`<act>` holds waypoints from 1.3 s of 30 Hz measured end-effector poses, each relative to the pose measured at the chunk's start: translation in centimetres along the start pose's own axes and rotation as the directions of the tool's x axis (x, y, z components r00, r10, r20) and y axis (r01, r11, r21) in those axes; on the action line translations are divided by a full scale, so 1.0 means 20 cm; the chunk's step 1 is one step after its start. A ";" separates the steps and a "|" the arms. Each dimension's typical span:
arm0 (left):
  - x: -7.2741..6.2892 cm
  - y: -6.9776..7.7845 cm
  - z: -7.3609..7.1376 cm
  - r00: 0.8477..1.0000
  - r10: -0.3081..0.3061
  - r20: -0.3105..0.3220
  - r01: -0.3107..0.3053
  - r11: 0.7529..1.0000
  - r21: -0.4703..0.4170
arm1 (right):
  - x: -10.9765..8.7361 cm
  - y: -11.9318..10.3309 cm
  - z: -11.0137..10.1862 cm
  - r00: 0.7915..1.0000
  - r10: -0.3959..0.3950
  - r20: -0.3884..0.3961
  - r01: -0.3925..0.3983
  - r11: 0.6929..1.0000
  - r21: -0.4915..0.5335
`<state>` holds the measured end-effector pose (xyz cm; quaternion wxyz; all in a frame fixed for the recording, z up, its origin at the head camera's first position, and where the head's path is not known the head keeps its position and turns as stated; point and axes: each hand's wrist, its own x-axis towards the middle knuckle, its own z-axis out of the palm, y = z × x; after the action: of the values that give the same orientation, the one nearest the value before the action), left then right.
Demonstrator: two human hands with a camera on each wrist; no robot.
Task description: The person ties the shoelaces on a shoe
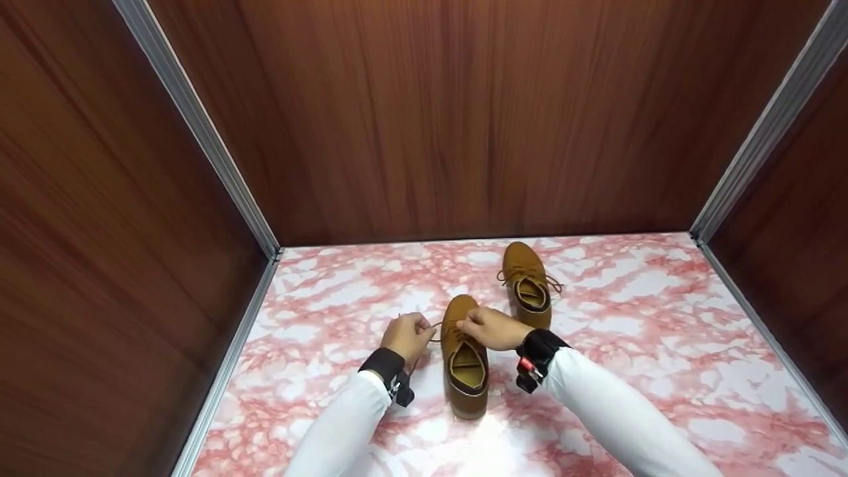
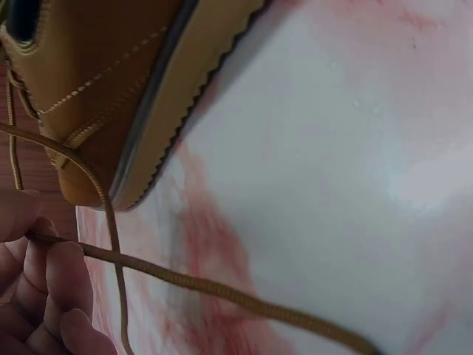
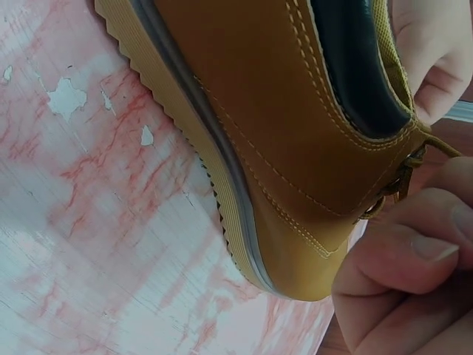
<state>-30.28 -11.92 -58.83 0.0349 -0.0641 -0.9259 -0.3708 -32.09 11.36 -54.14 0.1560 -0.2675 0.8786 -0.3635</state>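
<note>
A tan lace-up shoe (image 1: 467,403) stands upright on the table, its toe pointing away from me. To its left, my left hand (image 1: 407,336) pinches a brown shoelace (image 2: 192,282) between thumb and fingers. The lace's free end trails past the hand in the left wrist view, crossing another strand near the shoe's side. My right hand (image 1: 498,328) is over the lacing at the shoe's right, fingers curled and pinching at the lace; the exact pinch point is hidden behind the fingers (image 3: 399,259).
A matching tan shoe (image 1: 521,257) stands farther back and to the right, its laces spread to both sides. The tabletop (image 1: 636,344) has a red and white marbled pattern. Brown wood-look panels (image 1: 424,119) with metal edging (image 1: 205,132) enclose the back and sides.
</note>
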 end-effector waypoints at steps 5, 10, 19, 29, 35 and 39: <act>-0.02 0.02 -0.03 1.000 0.017 0.024 -0.016 1.000 -0.013 | -0.01 0.00 -0.01 1.000 -0.010 -0.016 0.010 1.000 -0.010; -0.04 0.06 -0.07 0.998 0.031 0.060 -0.030 0.999 -0.021 | 0.00 -0.01 -0.02 0.997 -0.018 -0.069 0.016 0.999 -0.027; -0.07 0.13 -0.16 0.977 -0.016 0.212 0.042 0.992 -0.117 | -0.01 -0.01 -0.03 0.990 -0.008 -0.144 0.001 0.999 -0.046; -0.09 0.23 -0.17 0.918 -0.084 0.387 0.251 0.879 -0.405 | -0.01 -0.01 -0.06 0.983 -0.014 -0.185 -0.001 0.997 -0.082; -0.10 0.26 -0.13 0.877 -0.118 0.465 0.393 0.733 -0.555 | -0.01 -0.01 -0.07 0.983 -0.014 -0.185 -0.003 0.996 -0.092; -0.11 0.28 -0.09 0.875 -0.123 0.468 0.418 0.679 -0.604 | -0.02 -0.01 -0.07 0.984 -0.013 -0.180 -0.004 0.996 -0.094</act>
<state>-27.29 -9.38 -54.07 -0.2328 -0.0042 -0.7070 -0.6678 -32.40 12.31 -53.04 0.0623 -0.2427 0.9046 -0.3449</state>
